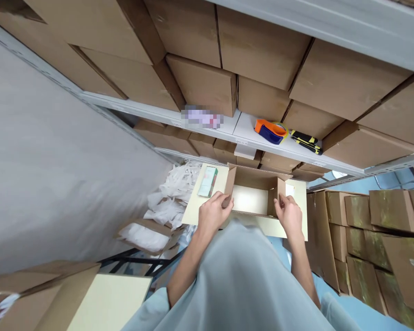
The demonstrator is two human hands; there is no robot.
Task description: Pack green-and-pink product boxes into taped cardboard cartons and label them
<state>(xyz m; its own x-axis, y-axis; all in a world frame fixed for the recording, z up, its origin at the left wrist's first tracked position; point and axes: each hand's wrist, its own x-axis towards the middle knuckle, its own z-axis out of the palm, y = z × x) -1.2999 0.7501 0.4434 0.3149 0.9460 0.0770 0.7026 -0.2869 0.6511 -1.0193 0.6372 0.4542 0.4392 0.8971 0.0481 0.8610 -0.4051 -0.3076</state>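
Since the open cardboard box point(251, 195) in front of you looks empty, with only its pale floor showing inside, expect it to be light and easy to shift. Thin corrugated board like this is stiff along its folds but gives in the flat of a wall, so a hard squeeze would probably bow it. The upright side flaps are the natural place to hold it, and that is where you have it now.

Your left hand point(214, 211) is curled around the lower edge of the left flap, fingers bent over the card and thumb on the outside. Your right hand point(289, 212) pinches the right flap the same way, fingers partly closed on its edge. Neither hand holds anything else.

The box sits between your two hands, just ahead of your body, on a pale board that serves as the table point(193, 209). A small green packet point(207, 181) lies on that surface just to the left of the box, apart from it and near your left hand.

On the shelf point(241, 131) above and beyond the box rest an orange tape dispenser point(271, 130) and a yellow-and-black tool point(306, 141), well apart from your hands.
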